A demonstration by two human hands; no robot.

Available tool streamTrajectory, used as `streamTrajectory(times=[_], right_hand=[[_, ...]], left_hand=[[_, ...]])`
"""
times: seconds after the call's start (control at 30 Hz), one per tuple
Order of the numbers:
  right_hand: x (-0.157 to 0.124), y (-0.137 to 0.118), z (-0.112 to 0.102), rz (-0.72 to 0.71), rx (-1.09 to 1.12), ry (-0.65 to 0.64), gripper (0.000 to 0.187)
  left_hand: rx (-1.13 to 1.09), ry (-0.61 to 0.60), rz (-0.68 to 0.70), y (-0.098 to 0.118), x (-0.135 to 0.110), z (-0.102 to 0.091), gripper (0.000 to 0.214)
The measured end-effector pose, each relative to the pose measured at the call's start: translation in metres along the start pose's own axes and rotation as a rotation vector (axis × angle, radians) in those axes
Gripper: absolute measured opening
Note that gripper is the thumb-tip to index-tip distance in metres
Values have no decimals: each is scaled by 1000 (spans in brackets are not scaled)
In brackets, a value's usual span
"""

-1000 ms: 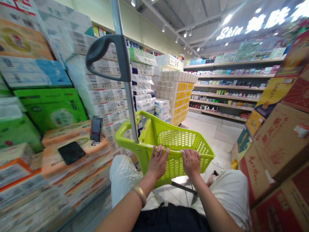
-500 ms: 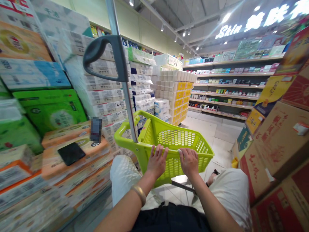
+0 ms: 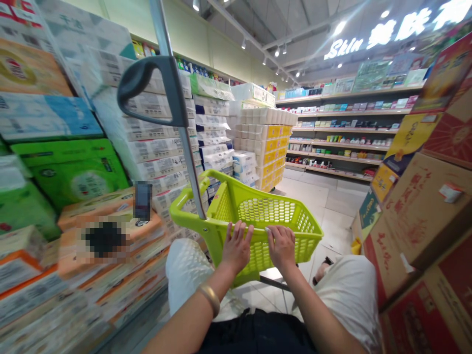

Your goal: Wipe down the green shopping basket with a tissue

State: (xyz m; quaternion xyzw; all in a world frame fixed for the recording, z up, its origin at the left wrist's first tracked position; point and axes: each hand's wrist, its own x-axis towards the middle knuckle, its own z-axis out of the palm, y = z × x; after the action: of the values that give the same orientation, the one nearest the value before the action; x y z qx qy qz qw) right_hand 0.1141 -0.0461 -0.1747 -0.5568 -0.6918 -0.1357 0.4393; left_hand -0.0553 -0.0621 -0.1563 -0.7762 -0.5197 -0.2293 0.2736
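Observation:
A lime-green shopping basket [image 3: 275,204] with perforated walls stands between my knees; its near rim runs under both hands. My left hand [image 3: 236,248], a gold bangle on the wrist, hooks its slightly parted fingers over that rim near the handle end. Just to its right, my right hand [image 3: 282,246] curls its fingers over the same rim, thumb towards the left hand. The fingertips inside the rim are partly hidden. From the basket's left end rises a metal pole with a grey grip [image 3: 155,91], touched by neither hand. No goods show in the visible part of the basket.
Stacked tissue packs [image 3: 114,211] rise at the left, with a blurred phone-like object [image 3: 142,200] on top. Cardboard cartons [image 3: 424,211] are piled at the right. Beyond the basket lie pale floor tiles [image 3: 328,206] and long shelves [image 3: 339,130] of small boxes and bottles.
The whole view has shifted slightly, so the basket and stacks appear a little further left. Both hands keep their places on the rim.

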Motion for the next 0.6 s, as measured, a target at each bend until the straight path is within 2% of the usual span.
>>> streamTrajectory(times=[0.1, 0.23, 0.33, 0.47, 0.53, 0.6], right_hand=[[-3, 24, -7, -2, -26, 15, 30], [-4, 49, -10, 158, -106, 113, 37], [-2, 35, -4, 233, -116, 144, 39], [-1, 2, 3, 93, -18, 55, 32], [-3, -1, 2, 24, 19, 26, 30], [-5, 10, -2, 10, 9, 33, 29]], left_hand=[[2, 0, 15, -3, -2, 1, 54], [-8, 15, -1, -1, -2, 3, 52], [-17, 14, -32, 3, -1, 2, 52], [-13, 11, -31, 2, -1, 2, 53], [-5, 21, -16, 0, -2, 2, 52], [-3, 29, -4, -3, -3, 2, 51]])
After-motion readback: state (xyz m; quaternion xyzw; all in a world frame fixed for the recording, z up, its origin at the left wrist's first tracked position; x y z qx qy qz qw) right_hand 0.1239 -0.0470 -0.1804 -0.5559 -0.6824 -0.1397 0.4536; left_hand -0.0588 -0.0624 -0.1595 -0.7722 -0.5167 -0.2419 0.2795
